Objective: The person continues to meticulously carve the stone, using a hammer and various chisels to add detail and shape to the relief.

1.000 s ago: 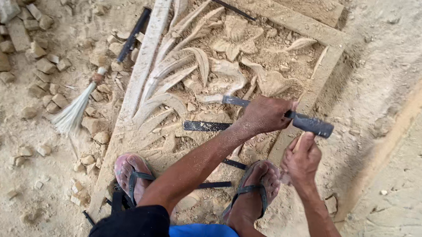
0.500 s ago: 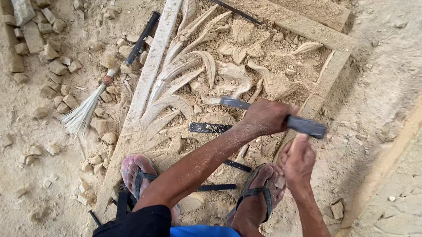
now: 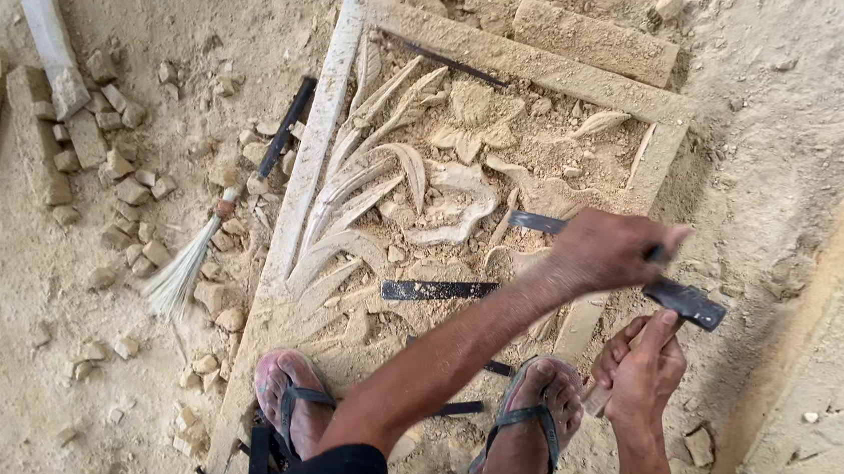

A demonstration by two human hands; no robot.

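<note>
A sand-coloured stone relief panel (image 3: 321, 139) with carved leaves and a flower lies on the ground. My left hand (image 3: 607, 250) is closed round a flat dark chisel (image 3: 536, 221), whose blade points left into the carving near the panel's right side. Just below and to the right, my right hand (image 3: 644, 370) grips the wooden handle of a hammer. The hammer's dark metal head (image 3: 686, 302) hangs a little below and right of the chisel's end. My feet in sandals (image 3: 291, 397) rest on the panel's near edge.
A second flat chisel (image 3: 438, 290) lies loose on the carving, and more dark tools lie near my feet. A straw brush (image 3: 178, 278) and a dark tool (image 3: 285, 126) lie left of the panel among several stone chips (image 3: 130, 189). Stone blocks (image 3: 593, 38) lie beyond.
The hammer head was up at the chisel's end a second ago; now it sits lower and to the right. The left hand stays on the chisel. The view has shifted slightly.
</note>
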